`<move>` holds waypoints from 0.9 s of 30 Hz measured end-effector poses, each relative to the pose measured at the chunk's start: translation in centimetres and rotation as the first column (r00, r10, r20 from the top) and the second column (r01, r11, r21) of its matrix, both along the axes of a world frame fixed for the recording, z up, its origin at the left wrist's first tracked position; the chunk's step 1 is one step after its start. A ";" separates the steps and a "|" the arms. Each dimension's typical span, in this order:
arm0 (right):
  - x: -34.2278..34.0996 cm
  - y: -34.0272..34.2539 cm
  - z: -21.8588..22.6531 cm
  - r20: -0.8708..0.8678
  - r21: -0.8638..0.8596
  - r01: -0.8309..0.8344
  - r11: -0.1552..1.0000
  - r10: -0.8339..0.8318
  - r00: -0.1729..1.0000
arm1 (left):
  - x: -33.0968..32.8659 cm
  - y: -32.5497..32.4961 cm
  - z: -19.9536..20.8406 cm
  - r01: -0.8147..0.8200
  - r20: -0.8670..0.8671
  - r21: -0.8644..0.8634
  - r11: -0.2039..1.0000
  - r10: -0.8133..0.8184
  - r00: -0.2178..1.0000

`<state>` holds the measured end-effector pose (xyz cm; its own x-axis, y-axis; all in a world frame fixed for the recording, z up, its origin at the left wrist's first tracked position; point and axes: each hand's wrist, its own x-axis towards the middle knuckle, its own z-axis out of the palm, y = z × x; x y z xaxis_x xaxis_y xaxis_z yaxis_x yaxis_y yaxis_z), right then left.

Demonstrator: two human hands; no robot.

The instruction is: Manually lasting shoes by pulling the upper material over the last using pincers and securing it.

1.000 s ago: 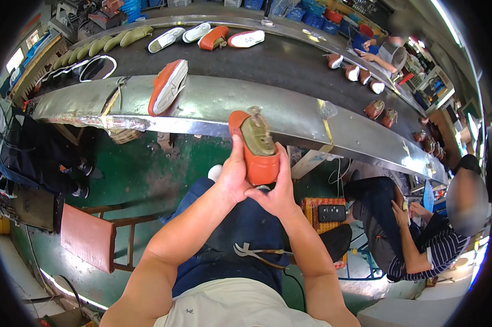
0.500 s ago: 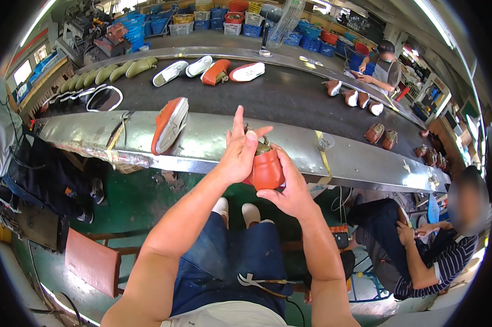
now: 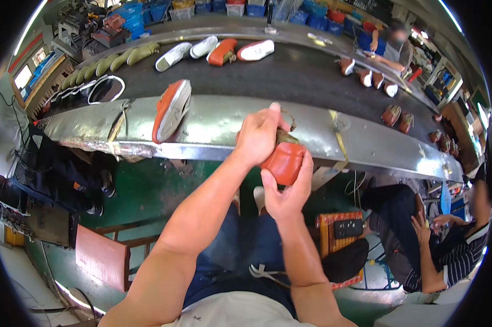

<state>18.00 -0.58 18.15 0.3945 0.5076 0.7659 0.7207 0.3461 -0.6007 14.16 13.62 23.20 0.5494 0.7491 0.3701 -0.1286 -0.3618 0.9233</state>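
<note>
Shoe (image 3: 283, 161) betw. both hands, before metal ledge (image 3: 213, 122); 2nd shoe (image 3: 171, 110) on ledge, left; belt (image 3: 279, 73) behind.

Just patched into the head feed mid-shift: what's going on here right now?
A seated person holds an orange shoe in both hands in front of a metal conveyor edge. The left hand grips it from above, the right hand cups it from below. Another orange shoe lies on that edge, more shoes sit on the dark belt, and a co-worker sits at right.
</note>
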 end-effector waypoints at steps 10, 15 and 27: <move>-2.7 -0.3 -1.4 -0.007 -0.044 0.057 0.997 -0.057 0.998 | -4.5 -0.8 -4.9 -0.523 0.157 0.347 0.779 0.501 0.851; -3.3 -1.5 -1.1 -0.003 -0.096 -0.170 0.981 0.170 0.985 | -8.5 -5.7 -4.8 0.477 0.539 -0.738 0.476 -0.009 0.842; -1.6 -4.2 -3.2 -0.071 -0.105 -0.254 0.962 0.247 0.966 | -9.1 -5.9 -8.5 0.484 0.560 -0.684 0.546 -0.033 0.828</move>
